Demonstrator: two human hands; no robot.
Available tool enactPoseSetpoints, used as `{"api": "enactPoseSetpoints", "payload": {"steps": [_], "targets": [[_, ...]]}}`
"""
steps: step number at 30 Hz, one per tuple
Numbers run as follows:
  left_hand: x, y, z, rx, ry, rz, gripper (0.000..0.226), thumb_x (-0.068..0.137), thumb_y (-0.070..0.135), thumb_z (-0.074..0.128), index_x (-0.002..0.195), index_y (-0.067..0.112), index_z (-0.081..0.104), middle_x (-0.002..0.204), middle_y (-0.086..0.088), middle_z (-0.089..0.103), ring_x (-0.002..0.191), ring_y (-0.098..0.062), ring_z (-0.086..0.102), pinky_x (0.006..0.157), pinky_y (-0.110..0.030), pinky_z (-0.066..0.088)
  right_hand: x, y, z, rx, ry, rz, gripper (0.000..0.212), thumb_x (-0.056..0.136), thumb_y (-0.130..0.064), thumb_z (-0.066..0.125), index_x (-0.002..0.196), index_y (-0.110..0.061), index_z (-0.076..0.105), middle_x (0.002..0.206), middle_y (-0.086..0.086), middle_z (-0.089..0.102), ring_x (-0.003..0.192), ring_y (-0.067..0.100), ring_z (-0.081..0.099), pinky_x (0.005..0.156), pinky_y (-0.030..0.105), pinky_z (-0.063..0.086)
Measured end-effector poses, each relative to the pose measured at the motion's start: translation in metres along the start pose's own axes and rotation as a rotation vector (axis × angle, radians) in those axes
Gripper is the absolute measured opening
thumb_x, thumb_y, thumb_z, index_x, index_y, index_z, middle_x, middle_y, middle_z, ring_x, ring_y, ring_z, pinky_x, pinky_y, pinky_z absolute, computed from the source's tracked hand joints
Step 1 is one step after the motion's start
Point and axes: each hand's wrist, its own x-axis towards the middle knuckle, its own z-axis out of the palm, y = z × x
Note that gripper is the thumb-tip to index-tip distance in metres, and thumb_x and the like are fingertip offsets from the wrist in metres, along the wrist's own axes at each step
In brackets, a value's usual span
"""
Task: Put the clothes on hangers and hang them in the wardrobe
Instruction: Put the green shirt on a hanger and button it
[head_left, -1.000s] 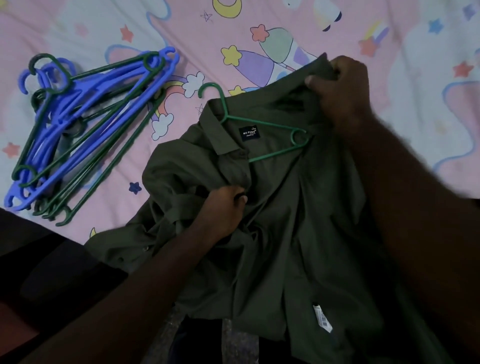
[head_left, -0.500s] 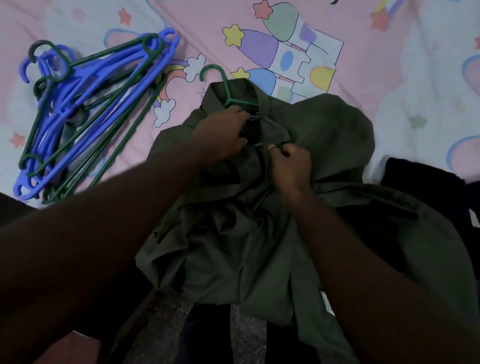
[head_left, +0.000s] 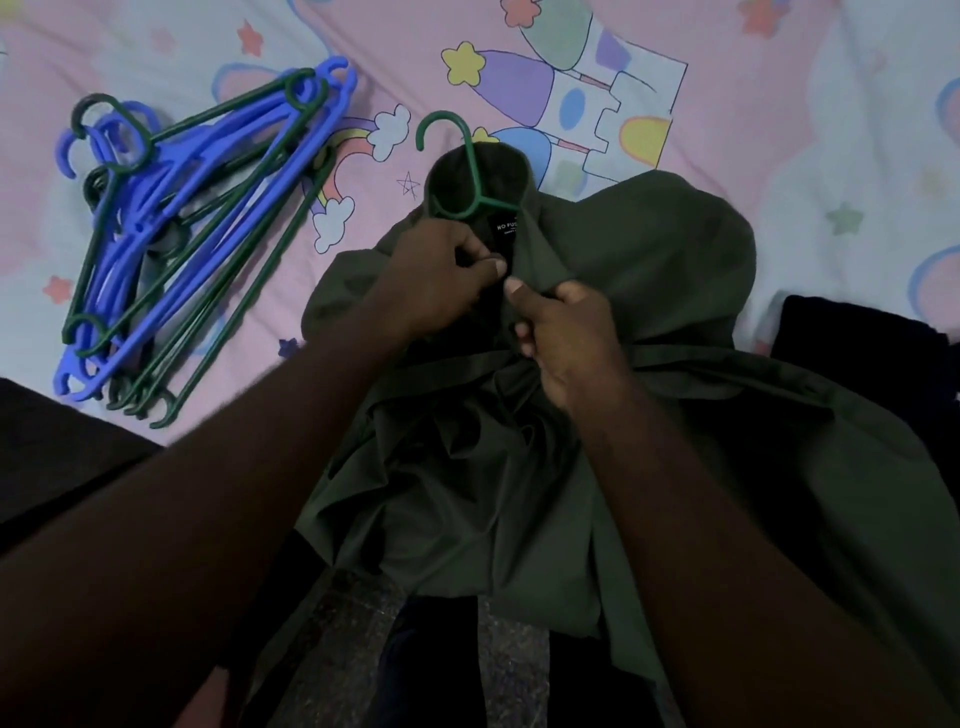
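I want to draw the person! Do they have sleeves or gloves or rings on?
No sleeves show: both forearms are bare right up to the picture's edge. The left hand and the right hand wear no gloves, and no rings, watch or bracelets are visible. The fingernails are short and plain.

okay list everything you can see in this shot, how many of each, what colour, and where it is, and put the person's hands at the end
Shirt: one, dark olive green, spread over the bedsheet at centre, a black neck label showing.
Hanger in the shirt: one, green, its hook sticking out past the collar, the rest mostly under the fabric.
Spare hangers: a loose pile, blue and dark green, exact count unclear, on the bedsheet at left.
Bedsheet: one, pink with cartoon castle, stars and rainbow, under everything.
Dark garment: one, near black, at the right edge, partly hidden by the shirt.
Left hand: pinches the shirt front just below the collar.
Right hand: pinches the shirt front beside it.
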Motion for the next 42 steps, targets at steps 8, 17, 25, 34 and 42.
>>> {"api": "enactPoseSetpoints", "payload": {"steps": [8,17,25,34,42], "targets": [[-0.033,-0.001,-0.001,-0.271,-0.056,-0.107,0.007,0.093,0.013,0.063,0.086,0.011,0.064,0.075,-0.008,0.067,0.063,-0.009,0.064,0.058,-0.018,0.053,-0.023,0.009,0.007,0.210,-0.035,0.066,0.009,0.093,-0.004,0.062,0.087,0.002,0.065,0.074,0.012,0.064,0.061,0.012,0.061,0.057,0.024,0.053],[-0.045,0.004,-0.011,-0.453,-0.063,-0.159,0.008,0.093,0.004,0.060,0.095,0.003,0.068,0.080,-0.007,0.069,0.064,-0.003,0.066,0.061,-0.014,0.051,-0.035,-0.001,0.004,0.071,-0.088,-0.140,0.014,0.092,-0.003,0.064,0.078,-0.004,0.066,0.075,0.009,0.068,0.073,0.016,0.068,0.072,0.029,0.057],[-0.039,0.010,-0.013,-0.469,-0.091,-0.123,0.014,0.088,-0.004,0.064,0.082,0.009,0.064,0.064,0.001,0.068,0.057,-0.006,0.063,0.060,-0.018,0.055,-0.042,-0.005,-0.003,-0.046,-0.068,-0.205,0.017,0.088,-0.004,0.069,0.073,-0.011,0.067,0.070,0.006,0.071,0.069,0.016,0.068,0.068,0.028,0.057],[-0.034,0.015,-0.015,-0.395,-0.103,-0.118,0.010,0.084,0.003,0.071,0.083,0.013,0.071,0.078,-0.008,0.071,0.074,-0.019,0.066,0.079,-0.030,0.058,-0.042,-0.006,-0.005,0.168,-0.074,-0.178,0.010,0.092,0.006,0.058,0.086,0.001,0.064,0.077,0.013,0.068,0.078,0.024,0.071,0.078,0.034,0.059],[-0.027,0.028,-0.015,-0.327,-0.126,-0.126,0.016,0.080,-0.008,0.067,0.077,0.007,0.068,0.069,-0.010,0.065,0.059,-0.012,0.062,0.064,-0.022,0.057,-0.037,-0.018,-0.014,-0.159,-0.064,-0.308,0.013,0.088,-0.001,0.068,0.078,-0.010,0.066,0.070,0.008,0.070,0.062,0.016,0.069,0.061,0.029,0.058]]}}
